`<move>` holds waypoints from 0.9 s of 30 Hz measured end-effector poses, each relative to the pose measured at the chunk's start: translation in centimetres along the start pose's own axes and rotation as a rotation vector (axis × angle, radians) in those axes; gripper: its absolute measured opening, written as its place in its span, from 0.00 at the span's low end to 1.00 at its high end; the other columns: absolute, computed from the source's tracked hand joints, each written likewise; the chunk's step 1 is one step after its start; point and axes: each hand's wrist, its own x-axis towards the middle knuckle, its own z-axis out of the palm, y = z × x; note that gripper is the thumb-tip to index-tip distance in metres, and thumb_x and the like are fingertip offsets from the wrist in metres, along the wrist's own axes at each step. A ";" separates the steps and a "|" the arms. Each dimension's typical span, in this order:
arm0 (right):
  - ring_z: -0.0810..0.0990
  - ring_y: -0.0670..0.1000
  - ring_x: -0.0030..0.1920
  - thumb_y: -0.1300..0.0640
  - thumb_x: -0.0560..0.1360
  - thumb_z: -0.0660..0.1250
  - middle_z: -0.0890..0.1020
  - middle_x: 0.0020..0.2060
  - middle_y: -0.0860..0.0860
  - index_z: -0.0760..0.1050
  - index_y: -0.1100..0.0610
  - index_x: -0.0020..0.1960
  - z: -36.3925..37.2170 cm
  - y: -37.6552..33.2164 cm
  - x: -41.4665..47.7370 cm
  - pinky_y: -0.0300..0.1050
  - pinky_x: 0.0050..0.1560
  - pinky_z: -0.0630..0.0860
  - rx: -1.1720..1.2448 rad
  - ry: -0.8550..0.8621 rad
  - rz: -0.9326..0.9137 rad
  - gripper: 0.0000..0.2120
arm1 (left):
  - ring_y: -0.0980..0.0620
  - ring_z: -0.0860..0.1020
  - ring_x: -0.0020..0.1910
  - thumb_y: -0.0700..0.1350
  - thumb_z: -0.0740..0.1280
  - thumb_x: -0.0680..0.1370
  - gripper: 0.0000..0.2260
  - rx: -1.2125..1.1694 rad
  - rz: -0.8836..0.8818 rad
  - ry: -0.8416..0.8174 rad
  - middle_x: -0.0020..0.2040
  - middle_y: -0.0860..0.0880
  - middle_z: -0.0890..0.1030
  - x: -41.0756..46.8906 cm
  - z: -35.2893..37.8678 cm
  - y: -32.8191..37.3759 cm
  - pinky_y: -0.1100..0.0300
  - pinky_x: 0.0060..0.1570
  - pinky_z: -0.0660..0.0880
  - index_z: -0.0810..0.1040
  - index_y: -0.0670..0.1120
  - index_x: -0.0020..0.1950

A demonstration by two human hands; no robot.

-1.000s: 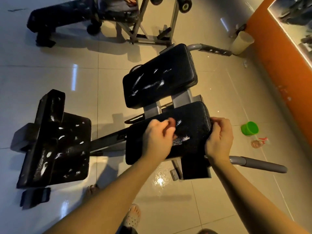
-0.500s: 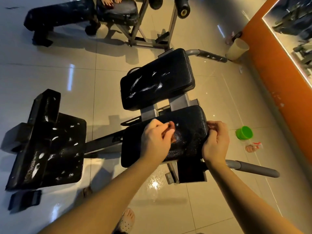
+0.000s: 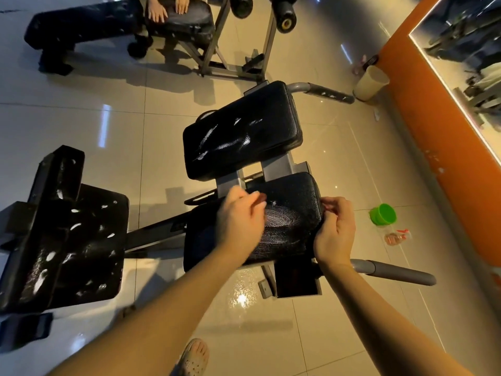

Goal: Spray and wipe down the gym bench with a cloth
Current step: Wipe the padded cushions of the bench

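Beside the pad [image 3: 292, 191] sits a green cup [image 3: 382, 214].

You're looking at a green cup [image 3: 383, 213] sitting on the glossy tiled floor [image 3: 81, 118] near the orange wall [image 3: 433, 137]. A cream bin [image 3: 371, 82] is standing farther along that wall, below a mirror [image 3: 466, 50]. At the top, another person's hands [image 3: 157, 12] are resting on the seat of a second machine [image 3: 189, 25], beside 2 black roller pads [image 3: 284, 16].
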 end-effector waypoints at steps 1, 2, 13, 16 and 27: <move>0.75 0.52 0.51 0.62 0.78 0.55 0.78 0.49 0.52 0.76 0.56 0.53 -0.1 0.0 0.0 0.36 0.52 0.70 -0.009 -0.009 0.002 0.12 | 0.55 0.79 0.46 0.48 0.67 0.83 0.12 -0.073 0.062 -0.051 0.53 0.54 0.73 0.2 0.9 2.2 0.59 0.44 0.82 0.81 0.44 0.63; 0.75 0.52 0.51 0.62 0.77 0.55 0.77 0.49 0.52 0.76 0.55 0.53 -0.1 -0.1 0.1 0.35 0.51 0.70 -0.010 -0.016 0.004 0.11 | 0.55 0.80 0.47 0.48 0.67 0.82 0.13 -0.144 0.123 -0.121 0.54 0.54 0.73 -0.3 1.3 3.8 0.57 0.45 0.83 0.80 0.45 0.65; 0.76 0.54 0.51 0.63 0.77 0.56 0.77 0.48 0.52 0.76 0.55 0.52 0.1 0.3 0.1 0.47 0.53 0.73 0.011 0.013 -0.011 0.12 | 0.51 0.75 0.51 0.48 0.70 0.81 0.12 0.002 -0.050 0.068 0.51 0.52 0.72 -1.0 -1.7 -5.2 0.57 0.50 0.77 0.85 0.43 0.60; 0.75 0.51 0.51 0.62 0.77 0.55 0.77 0.48 0.51 0.76 0.57 0.52 0.0 0.1 0.1 0.42 0.52 0.73 -0.004 -0.006 -0.005 0.11 | 0.58 0.74 0.49 0.50 0.67 0.82 0.13 -0.091 -0.005 0.064 0.55 0.54 0.71 0.1 1.4 1.8 0.70 0.43 0.73 0.82 0.45 0.62; 0.74 0.49 0.51 0.63 0.77 0.55 0.76 0.49 0.51 0.75 0.54 0.53 0.1 0.3 0.0 0.36 0.52 0.70 0.014 -0.010 -0.007 0.12 | 0.52 0.74 0.52 0.47 0.69 0.82 0.14 0.011 -0.028 0.046 0.53 0.51 0.72 0.6 -0.7 -3.2 0.68 0.53 0.75 0.83 0.42 0.64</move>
